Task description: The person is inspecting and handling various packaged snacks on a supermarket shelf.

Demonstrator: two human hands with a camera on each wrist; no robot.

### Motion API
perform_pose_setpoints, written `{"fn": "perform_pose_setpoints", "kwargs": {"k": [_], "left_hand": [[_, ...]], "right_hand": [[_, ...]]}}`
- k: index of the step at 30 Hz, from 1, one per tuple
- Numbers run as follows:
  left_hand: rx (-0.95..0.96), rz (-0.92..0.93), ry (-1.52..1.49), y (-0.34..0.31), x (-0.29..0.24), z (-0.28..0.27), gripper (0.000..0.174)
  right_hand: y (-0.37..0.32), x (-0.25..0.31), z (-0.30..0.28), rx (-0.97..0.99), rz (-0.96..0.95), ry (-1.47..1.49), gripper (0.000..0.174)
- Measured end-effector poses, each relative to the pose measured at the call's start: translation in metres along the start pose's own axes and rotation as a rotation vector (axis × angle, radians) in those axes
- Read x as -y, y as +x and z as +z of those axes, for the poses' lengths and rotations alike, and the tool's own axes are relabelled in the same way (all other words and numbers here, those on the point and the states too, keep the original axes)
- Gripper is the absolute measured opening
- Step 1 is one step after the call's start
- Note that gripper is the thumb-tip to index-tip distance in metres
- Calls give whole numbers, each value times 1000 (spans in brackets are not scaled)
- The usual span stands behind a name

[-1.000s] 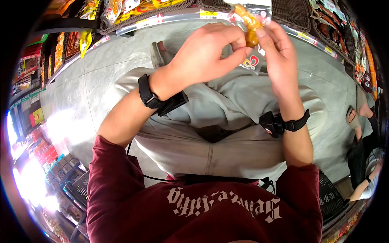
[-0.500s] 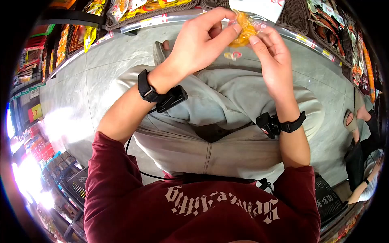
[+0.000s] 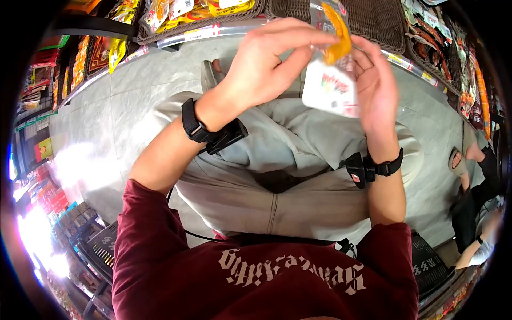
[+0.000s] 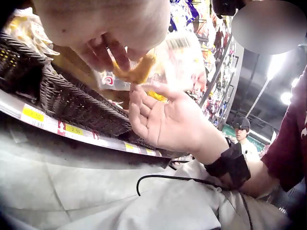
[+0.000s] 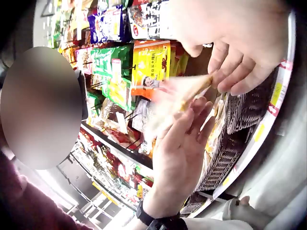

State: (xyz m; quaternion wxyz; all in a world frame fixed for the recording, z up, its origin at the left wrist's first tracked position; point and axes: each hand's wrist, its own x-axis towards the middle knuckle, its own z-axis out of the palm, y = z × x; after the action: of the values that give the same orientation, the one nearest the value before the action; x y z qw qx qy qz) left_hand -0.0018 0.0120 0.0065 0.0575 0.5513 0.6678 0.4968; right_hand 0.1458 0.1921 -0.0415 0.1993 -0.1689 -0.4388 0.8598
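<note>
A clear snack packet (image 3: 338, 37) with a glossy yellow-orange piece of food inside is held up between both hands, at the shelf front. Its white printed label end (image 3: 330, 88) hangs toward the person in the head view. My left hand (image 3: 274, 66) pinches the packet from the left, thumb under the stretched index finger. The right hand (image 3: 377, 88) is at its right side, palm turned inward, with its fingertips at the packet's edge. In the left wrist view the right hand's thumb and finger meet at the yellow food (image 4: 139, 72). The packet is blurred in the right wrist view.
Dark wicker baskets (image 3: 381, 24) line the shelf above a price-label strip (image 3: 200, 33); one holds yellow snack packs (image 3: 229, 6). Hanging packs (image 5: 151, 67) fill the rack behind. A bystander's sandalled foot (image 3: 455, 160) is at the right. A black crate (image 3: 431, 266) stands beside the person.
The packet has been turned over, so its white label end swings from the top down toward the person. The right hand has rotated to show its palm; the left hand stays at the left side.
</note>
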Motion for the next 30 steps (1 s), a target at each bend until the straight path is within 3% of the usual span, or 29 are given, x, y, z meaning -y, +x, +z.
{"fn": "perform_pose_setpoints", "kwargs": {"k": [2, 5, 7, 15, 26, 30], "left_hand": [[20, 90, 14, -4, 9, 2, 41], [39, 120, 98, -6, 5, 8, 40], [71, -47, 39, -7, 1, 10, 37], [-24, -231, -3, -8, 7, 6, 19], [0, -326, -145, -9, 3, 15, 21], [8, -299, -155, -11, -2, 13, 22]], "right_hand": [[2, -3, 1, 4, -31, -43, 32], [-1, -4, 6, -38, -135, -205, 31], [-1, -6, 8, -18, -162, -240, 33], [-5, -18, 27, 20, -236, -329, 50], [-8, -15, 19, 8, -110, -285, 24], [-10, -9, 22, 43, -70, -310, 23]]}}
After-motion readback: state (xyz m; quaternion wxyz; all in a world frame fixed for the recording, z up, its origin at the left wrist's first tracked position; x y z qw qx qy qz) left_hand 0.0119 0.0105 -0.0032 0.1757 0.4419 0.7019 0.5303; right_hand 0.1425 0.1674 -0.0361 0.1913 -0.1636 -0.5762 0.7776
